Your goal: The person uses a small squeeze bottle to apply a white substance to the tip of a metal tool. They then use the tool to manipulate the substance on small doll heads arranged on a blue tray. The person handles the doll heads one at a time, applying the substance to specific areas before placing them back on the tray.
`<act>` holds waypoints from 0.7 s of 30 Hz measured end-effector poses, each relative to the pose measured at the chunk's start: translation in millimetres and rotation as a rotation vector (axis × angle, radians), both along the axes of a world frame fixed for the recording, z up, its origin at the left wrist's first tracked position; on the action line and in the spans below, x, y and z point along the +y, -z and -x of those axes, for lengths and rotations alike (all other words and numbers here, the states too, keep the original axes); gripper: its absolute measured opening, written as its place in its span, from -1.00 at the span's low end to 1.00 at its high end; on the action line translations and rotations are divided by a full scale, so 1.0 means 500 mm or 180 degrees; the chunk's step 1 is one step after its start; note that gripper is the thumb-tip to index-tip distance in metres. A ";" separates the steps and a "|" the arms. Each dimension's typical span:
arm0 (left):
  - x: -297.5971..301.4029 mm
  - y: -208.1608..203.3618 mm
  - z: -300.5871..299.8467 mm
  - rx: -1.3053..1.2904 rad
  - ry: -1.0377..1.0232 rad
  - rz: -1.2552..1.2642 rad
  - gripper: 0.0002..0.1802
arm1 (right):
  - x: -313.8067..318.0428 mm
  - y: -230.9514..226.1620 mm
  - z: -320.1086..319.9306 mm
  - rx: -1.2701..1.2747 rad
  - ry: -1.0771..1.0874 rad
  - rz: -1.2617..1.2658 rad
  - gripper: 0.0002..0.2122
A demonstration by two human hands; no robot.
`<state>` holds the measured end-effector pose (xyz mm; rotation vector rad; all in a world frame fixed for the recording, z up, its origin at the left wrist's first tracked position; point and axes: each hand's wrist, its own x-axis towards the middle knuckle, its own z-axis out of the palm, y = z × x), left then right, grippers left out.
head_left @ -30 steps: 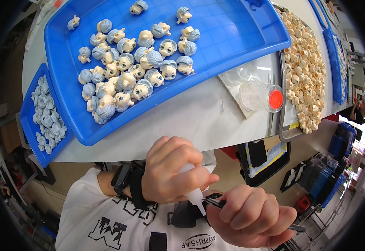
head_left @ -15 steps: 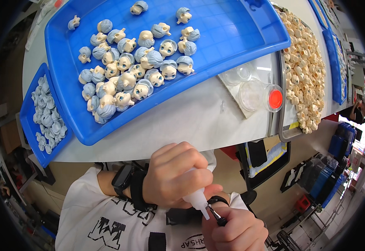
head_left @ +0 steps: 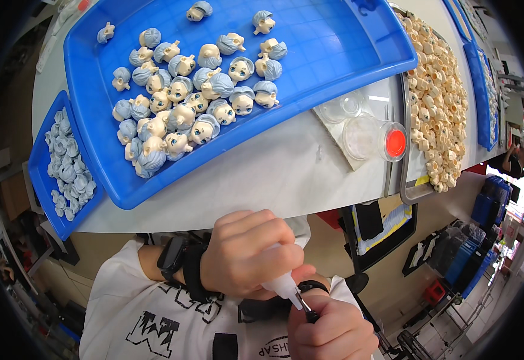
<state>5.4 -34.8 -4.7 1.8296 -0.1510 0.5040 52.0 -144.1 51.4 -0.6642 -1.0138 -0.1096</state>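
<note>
Near the table edge, head view: left hand [head_left: 247, 255] fingers clamped on white glue nozzle [head_left: 284, 288], tip touching small dark part [head_left: 308, 314] gripped in right hand [head_left: 331, 330] fist. Blue tray [head_left: 334, 36] of doll heads [head_left: 196, 102] far behind.

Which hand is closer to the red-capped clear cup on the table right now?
Left. The left hand, gripping a white squeeze bottle, sits just below the table edge, down-left of the red-capped clear cup. The right hand is lower, farther away.

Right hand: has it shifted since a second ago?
Yes. The right hand has dropped lower and left, farther from the table edge, under the left hand.
</note>
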 end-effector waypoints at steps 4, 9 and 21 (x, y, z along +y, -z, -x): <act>0.006 0.002 -0.002 -0.0004 0.0193 -0.0024 -0.73 | -0.008 -0.001 -0.005 -0.0024 -0.0218 0.0052 -0.61; 0.006 0.002 -0.004 -0.0013 0.0279 0.0090 -0.72 | -0.007 0.001 -0.016 0.0099 -0.0458 -0.0023 -0.60; 0.009 0.003 -0.010 -0.0177 0.0170 -0.0122 -0.68 | 0.009 -0.001 0.013 0.1357 0.0198 -0.0314 -0.58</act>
